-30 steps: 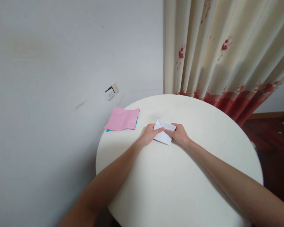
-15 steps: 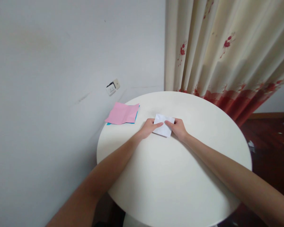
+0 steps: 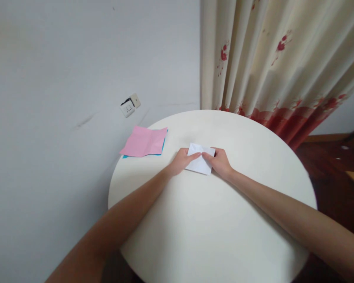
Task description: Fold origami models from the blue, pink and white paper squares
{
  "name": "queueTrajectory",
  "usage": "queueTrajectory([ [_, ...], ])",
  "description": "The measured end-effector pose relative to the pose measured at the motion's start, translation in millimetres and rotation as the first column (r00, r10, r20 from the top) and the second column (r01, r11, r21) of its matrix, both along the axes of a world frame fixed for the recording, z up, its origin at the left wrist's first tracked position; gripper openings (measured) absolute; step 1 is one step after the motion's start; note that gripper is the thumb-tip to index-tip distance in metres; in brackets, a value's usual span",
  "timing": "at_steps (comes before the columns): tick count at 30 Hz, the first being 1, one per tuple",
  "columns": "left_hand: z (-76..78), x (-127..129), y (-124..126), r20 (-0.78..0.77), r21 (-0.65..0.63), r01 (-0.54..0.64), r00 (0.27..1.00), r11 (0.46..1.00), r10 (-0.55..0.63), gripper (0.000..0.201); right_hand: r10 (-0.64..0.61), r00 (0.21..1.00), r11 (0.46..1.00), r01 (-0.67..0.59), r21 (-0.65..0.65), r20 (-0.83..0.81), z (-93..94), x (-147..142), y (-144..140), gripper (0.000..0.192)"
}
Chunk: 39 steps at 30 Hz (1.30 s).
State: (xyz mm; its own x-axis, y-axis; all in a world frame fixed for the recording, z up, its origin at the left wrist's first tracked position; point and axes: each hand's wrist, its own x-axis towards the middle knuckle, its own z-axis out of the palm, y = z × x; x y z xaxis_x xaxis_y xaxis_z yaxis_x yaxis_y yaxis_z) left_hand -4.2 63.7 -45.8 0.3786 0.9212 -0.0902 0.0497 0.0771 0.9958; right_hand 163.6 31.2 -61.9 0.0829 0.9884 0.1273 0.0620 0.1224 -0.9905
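Observation:
A folded piece of white paper (image 3: 199,166) is held just over the middle of the round table, tilted slightly. My left hand (image 3: 182,160) grips its left side, thumb on top and the other fingers hidden beneath. On the right side my right hand (image 3: 220,161) pinches it the same way. Both thumb tips lie close together near the middle of the paper, where creases show at the upper edge.
The white round table (image 3: 212,224) stands against a pale wall. At its left edge lies a creased pink sheet (image 3: 146,141) on top of a blue sheet (image 3: 165,143). A wall socket (image 3: 127,109) is behind them. A flowered curtain (image 3: 262,70) hangs at the back right.
My thumbs have come closer together on the white paper. The camera view has shifted a little, so the table and sheets appear slightly further left.

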Motion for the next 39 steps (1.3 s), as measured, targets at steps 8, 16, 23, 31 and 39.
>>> queueTrajectory([
  [8,2.7,-4.1,-10.8,-0.140,0.036,-0.057,0.988,0.998,0.061,0.042,0.025,0.995,1.000,-0.025,-0.009,0.094,4.3,-0.4,-8.8,0.030],
  [16,0.5,-8.2,-11.0,-0.199,0.059,-0.076,0.976,0.995,0.087,0.037,0.073,0.995,0.997,-0.071,-0.037,0.069,10.2,-0.5,-11.0,0.030],
  [23,0.7,-7.9,-9.9,-0.212,0.066,-0.072,0.974,0.995,0.084,0.039,0.075,0.995,0.997,-0.073,-0.038,0.059,8.4,0.3,-10.8,0.031],
  [31,6.9,-2.7,1.9,-0.019,-0.047,-0.003,1.000,0.999,0.002,0.043,-0.028,0.988,0.996,0.015,-0.089,-0.151,5.4,0.6,2.7,0.032],
  [39,1.8,3.4,18.7,-0.022,-0.019,-0.015,1.000,1.000,0.015,0.040,0.003,0.984,0.992,-0.026,-0.123,-0.177,7.3,10.3,15.3,0.034],
])
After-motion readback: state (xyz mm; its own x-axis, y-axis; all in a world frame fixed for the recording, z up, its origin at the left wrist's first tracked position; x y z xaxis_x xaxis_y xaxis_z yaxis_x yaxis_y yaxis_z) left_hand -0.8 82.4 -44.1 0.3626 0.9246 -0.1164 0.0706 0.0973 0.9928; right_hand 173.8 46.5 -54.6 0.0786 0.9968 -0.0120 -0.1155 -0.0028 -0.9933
